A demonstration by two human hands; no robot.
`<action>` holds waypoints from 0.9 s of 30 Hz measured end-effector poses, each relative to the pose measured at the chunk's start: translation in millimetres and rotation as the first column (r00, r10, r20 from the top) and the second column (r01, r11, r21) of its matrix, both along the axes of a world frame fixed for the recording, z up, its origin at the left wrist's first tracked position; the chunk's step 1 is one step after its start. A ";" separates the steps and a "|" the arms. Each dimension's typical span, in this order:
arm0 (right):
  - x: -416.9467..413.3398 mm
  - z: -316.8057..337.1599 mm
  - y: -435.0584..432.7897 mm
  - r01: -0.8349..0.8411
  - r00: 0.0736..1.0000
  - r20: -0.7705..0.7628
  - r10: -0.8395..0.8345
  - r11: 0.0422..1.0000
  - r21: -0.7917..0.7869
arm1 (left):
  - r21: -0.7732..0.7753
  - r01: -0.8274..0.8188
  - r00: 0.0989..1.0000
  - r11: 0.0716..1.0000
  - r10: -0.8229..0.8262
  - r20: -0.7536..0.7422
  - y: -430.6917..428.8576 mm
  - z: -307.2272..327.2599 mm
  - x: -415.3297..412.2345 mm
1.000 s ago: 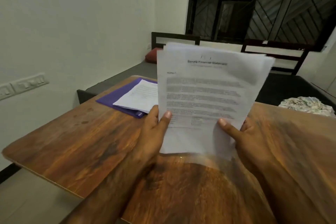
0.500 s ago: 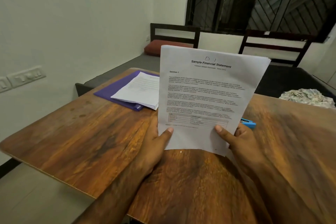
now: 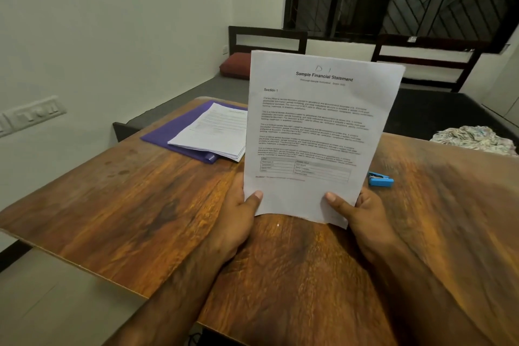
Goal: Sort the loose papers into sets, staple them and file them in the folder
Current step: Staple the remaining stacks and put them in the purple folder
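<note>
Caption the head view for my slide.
Left hand and right hand hold papers upright over the table; stapler and folder nearby.

The sheet [image 3: 320, 132] hides from us the fingers of the left hand [image 3: 238, 219] and right hand [image 3: 363, 215], and the paper stack's [image 3: 216, 132] right side. We cannot read the sheet's small body text.

"Sample Financial Statement", "Section 1" on held paper [image 3: 317, 126]
</note>
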State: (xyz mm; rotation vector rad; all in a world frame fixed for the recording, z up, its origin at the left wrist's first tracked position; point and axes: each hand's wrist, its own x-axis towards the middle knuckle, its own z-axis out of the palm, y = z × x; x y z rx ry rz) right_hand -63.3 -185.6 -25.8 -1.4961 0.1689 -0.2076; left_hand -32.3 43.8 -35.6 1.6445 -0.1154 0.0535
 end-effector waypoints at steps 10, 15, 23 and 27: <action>3.2 -5.7 -4.2 0.051 0.997 -0.057 -0.054 0.997 -0.056 | 0.060 0.056 0.997 0.997 -0.053 -0.049 0.1 1.6 -1.6; -6.1 -2.9 -9.7 0.025 0.991 -0.132 -0.031 0.999 -0.045 | 0.099 0.134 0.986 0.986 -0.123 -0.111 2.6 -0.1 -3.1; -30.7 -2.3 -15.3 0.020 0.971 -0.237 -0.017 1.000 0.013 | 0.067 0.229 0.946 0.971 -0.206 -0.250 3.7 27.2 -2.2; -42.0 -4.5 -16.2 -0.013 0.951 -0.309 0.025 0.999 0.040 | -0.039 0.174 0.961 0.984 -0.178 -0.211 -11.5 68.0 21.7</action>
